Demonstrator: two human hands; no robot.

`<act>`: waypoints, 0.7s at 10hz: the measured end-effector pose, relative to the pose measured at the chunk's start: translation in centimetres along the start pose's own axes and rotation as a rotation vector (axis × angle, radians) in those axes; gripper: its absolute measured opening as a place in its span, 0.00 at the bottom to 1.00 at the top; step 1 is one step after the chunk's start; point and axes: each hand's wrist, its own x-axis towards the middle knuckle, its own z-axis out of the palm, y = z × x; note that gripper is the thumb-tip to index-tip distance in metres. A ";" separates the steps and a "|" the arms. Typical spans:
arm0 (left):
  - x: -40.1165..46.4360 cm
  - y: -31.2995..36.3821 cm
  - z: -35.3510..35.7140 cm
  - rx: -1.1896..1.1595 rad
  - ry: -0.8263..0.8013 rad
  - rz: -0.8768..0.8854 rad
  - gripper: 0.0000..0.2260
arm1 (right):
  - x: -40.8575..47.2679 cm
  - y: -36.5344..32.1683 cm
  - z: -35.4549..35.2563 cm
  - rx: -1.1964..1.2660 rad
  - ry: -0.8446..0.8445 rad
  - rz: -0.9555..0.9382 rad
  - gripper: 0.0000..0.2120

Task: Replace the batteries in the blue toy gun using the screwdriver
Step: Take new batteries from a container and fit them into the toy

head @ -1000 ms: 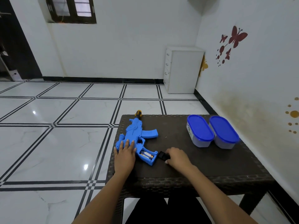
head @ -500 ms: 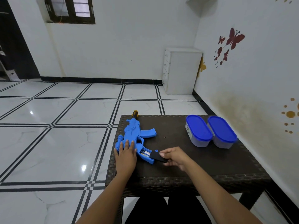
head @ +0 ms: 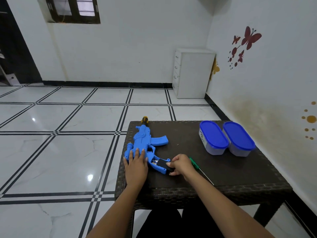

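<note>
- Head view, against the earlier frames: the flat black plastic battery cover (head: 165,164) has come from the table beside the grip onto the open compartment, carried there by the right hand (head: 180,164); the left hand (head: 136,163) has stayed where it was.
- The blue plastic toy gun (head: 144,145) lies on its side near the left edge of the dark woven table (head: 223,170), its orange-tipped muzzle at the far edge and its grip nearest the person.
- Progress, as a judgement: batteries (head: 155,161) sit in the compartment, partly showing at the cover's left end, so the swap looks done and the closing step is under way. The cover is not fully seated.
- What seems left: seating the cover and driving the screw. A tiny speck (head: 177,144) on the table right of the gun may be that screw; too small to tell.
- The green-handled screwdriver (head: 194,163) lies on the table just right of the right hand, untouched.
- Left hand: flat, fingers straight and spread, pressing the gun's body down.
- Right hand: fingers curled, pinching the cover's near end.
- Two clear oval tubs with blue lids (head: 226,138) stand side by side at the far right.
</note>
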 end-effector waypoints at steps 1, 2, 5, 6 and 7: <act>0.0 0.0 0.0 0.007 -0.003 0.002 0.21 | 0.1 -0.4 -0.2 0.016 -0.035 -0.003 0.11; 0.0 0.1 -0.1 0.010 -0.006 -0.003 0.21 | 0.3 -0.6 0.3 -0.005 -0.030 -0.026 0.11; -0.1 0.1 -0.1 0.017 -0.012 -0.003 0.21 | 0.7 -1.4 1.7 -0.508 -0.007 -0.095 0.13; -0.1 0.1 -0.1 0.004 -0.013 -0.006 0.22 | 0.9 -1.4 1.9 -0.607 0.001 -0.141 0.15; -0.1 0.2 -0.1 0.010 -0.009 0.004 0.24 | 0.8 -1.7 2.1 -0.607 0.014 -0.125 0.18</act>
